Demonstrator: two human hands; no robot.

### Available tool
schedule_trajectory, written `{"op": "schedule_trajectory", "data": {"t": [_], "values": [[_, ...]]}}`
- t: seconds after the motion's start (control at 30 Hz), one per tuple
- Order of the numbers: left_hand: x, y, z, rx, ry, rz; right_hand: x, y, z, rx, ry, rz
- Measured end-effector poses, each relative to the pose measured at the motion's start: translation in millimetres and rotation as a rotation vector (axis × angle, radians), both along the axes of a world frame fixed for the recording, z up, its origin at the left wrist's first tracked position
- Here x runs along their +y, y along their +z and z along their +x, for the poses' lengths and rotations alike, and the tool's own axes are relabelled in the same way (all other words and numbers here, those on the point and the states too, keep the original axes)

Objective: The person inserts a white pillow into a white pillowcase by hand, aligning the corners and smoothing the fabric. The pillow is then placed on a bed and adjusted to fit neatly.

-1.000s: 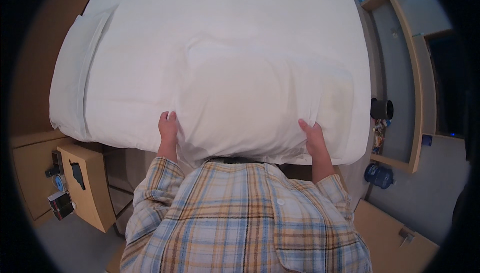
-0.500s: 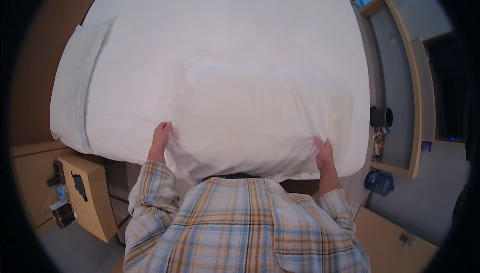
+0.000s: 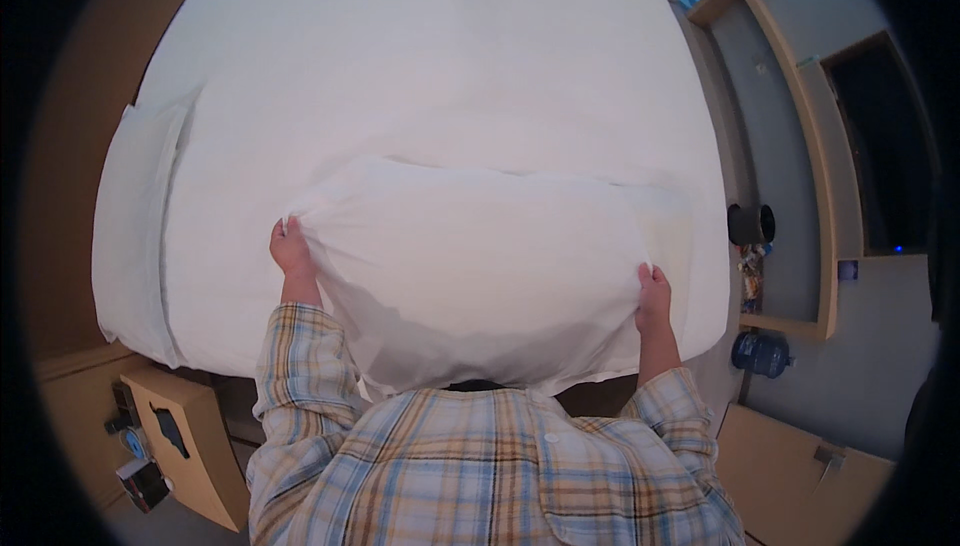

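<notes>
A white pillowcase with a pillow in it [image 3: 490,246] lies across the near side of the bed, right in front of my body. My left hand [image 3: 292,246] is closed in a pinch on its left part, and creases fan out from those fingers. At the other end, my right hand [image 3: 654,296] pinches the cloth near the right edge. Between the two hands the cloth is stretched, its near part hanging toward me in a shaded curve. A faint cream patch shows on the bed beyond its right end.
White sheeting [image 3: 420,56] covers the bed. Another white pillow [image 3: 130,236] lies at the left end. A wooden bedside cabinet [image 3: 200,441] stands at lower left. Along the right are a dark bin [image 3: 750,225], a blue water jug [image 3: 762,354], a wood-framed shelf [image 3: 815,176] and a dark screen [image 3: 880,146].
My left hand has moved left and away from me, pulling the pillowcase's left part outward. My right hand has shifted slightly, still pinching. The cloth looks tauter, and the view has shifted.
</notes>
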State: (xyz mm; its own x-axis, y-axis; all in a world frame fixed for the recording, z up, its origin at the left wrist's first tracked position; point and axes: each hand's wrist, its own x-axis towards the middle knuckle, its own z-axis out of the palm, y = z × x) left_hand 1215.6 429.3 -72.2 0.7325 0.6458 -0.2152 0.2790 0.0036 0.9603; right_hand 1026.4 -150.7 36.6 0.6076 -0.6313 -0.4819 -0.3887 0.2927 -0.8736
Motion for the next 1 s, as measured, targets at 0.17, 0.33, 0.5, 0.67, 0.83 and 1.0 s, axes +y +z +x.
{"op": "schedule_trajectory", "data": {"t": [0.17,0.33,0.5,0.67,0.83,1.0], "values": [[-0.4,-1.0,22.6,0.024,-0.021,0.11,4.7,-0.4,-6.1,0.003,-0.045,0.048],[-14.1,58.0,89.6,-0.041,-0.18,0.382,12.0,29.8,0.0,-0.06,-0.078,0.173],[-92.7,147.1,160.2,-0.136,-0.421,0.408,23.7,35.4,-2.4,-0.129,-0.116,0.314],[-231.5,158.1,66.1,-0.252,-1.067,0.336,38.5,24.0,-15.1,-0.103,0.017,0.436],[-310.5,152.1,-124.6,0.2,-1.775,0.244,46.8,16.4,-29.2,-0.049,0.335,0.379],[-357.6,149.5,-225.8,0.087,-1.555,0.375,46.5,13.1,-50.4,0.096,0.66,0.116]]}}
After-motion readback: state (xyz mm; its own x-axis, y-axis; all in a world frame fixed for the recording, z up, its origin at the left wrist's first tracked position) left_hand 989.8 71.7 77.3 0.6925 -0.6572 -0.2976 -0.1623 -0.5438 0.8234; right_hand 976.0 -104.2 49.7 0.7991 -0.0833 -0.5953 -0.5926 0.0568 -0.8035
